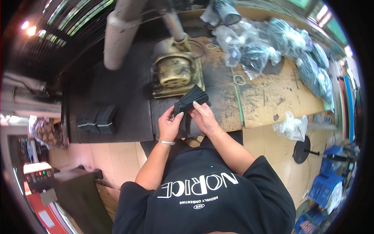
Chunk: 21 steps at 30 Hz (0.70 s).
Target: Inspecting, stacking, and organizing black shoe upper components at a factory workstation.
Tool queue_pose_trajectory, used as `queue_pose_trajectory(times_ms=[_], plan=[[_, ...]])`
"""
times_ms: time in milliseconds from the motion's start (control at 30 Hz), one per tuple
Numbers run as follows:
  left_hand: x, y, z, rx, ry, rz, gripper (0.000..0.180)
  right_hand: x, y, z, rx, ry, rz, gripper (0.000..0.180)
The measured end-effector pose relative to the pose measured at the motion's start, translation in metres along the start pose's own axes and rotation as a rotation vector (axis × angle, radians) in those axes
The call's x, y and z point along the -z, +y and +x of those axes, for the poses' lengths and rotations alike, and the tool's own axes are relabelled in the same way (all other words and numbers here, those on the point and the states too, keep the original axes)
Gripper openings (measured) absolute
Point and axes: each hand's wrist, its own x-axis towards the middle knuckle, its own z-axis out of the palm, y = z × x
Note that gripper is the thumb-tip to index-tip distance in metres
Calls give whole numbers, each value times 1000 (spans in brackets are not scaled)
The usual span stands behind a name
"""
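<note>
A fanned stack of thin black strips (193, 96) is gripped between my two hands above the front edge of the workbench. My left hand (170, 125) pinches its lower left end, thumb on top. At the stack's right side, my right hand (203, 117) holds on with the thumb across the strips and the other fingers partly hidden beneath. Just beyond the stack stands a yellowish metal machine (174, 72) with a round, perforated front. To the left, two bundles of similar black pieces (97, 119), each with a pale band, lie on the dark bench top.
Tied clear plastic bags (259, 52) of dark goods crowd the bench's back right. A thick grey pipe (121, 39) hangs behind the machine. Rubber-band-like loops (239, 80) lie on the wooden top. A white plastic bag (292, 126) hangs at the right edge; blue crates (325, 189) stand below.
</note>
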Motion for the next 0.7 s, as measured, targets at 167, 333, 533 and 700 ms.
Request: queue_pose_trajectory(times_ms=[167,333,533,700], plan=[[84,25,-2,-271,192,114,40,-25,3,-1,-131,30,-440,46],[146,63,40,-464,271,239,40,13,16,-4,-178,-89,-780,38],[161,96,98,-542,489,379,36,20,22,-6,-226,-56,-781,35],[149,110,124,-619,458,340,39,19,25,-8,-222,-39,-794,33]])
